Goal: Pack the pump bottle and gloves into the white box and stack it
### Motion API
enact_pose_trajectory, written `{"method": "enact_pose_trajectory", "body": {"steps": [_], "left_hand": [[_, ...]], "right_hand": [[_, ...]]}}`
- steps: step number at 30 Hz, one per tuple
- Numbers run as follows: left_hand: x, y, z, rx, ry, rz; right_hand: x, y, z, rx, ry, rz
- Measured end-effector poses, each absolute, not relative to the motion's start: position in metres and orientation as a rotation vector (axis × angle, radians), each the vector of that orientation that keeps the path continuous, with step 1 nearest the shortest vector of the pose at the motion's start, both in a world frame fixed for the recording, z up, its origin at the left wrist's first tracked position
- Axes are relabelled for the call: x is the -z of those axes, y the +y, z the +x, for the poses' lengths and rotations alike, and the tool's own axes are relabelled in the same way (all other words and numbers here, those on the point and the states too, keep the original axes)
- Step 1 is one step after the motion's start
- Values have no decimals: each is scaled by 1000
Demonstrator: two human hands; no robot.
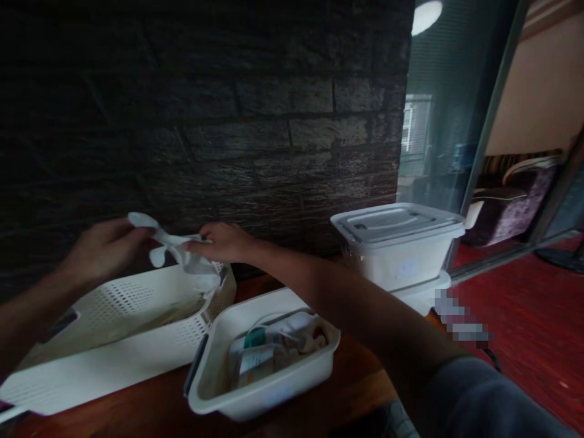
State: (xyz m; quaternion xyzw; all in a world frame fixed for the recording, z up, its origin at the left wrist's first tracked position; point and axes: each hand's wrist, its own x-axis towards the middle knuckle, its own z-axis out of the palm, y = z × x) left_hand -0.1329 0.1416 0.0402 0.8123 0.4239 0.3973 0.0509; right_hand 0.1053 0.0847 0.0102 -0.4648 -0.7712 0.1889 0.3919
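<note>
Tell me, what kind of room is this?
Probably a room in a home. A dark brick wall stands behind a wooden table, a glass door opens toward a sofa, and storage bins sit about, like the lidded bin.

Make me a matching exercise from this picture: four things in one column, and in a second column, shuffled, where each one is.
Things:
1. white cloth
2. perforated basket
3. small open tub
4. lidded box

Places:
A. far right, by the glass panel
B. held between the left hand and the right hand
C. on the left, under the hands
D. in the middle, with packets inside

Pairs: 1-B, 2-C, 3-D, 4-A
</note>
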Motion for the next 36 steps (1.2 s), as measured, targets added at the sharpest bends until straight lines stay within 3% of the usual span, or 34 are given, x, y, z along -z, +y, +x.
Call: {"method": "enact_pose_trajectory", "body": {"steps": [10,24,30,33,36], "left_hand": [[-96,50,-32,-1239,740,2176],[-23,32,15,-1265,640,1829],[-7,44,12,-1485,691,1756],[-8,13,-1,-1518,629,1854],[-6,-21,-9,-1239,717,2330]], "right_hand": [[-36,41,155,-781,-1730,-738],[-1,-16,187,-961,-1364,-688],[-3,-23,189,-994,-1153,-602],[-4,-27,189,-946,-1053,-591],[-5,-35,191,-833,-972,-591]]}}
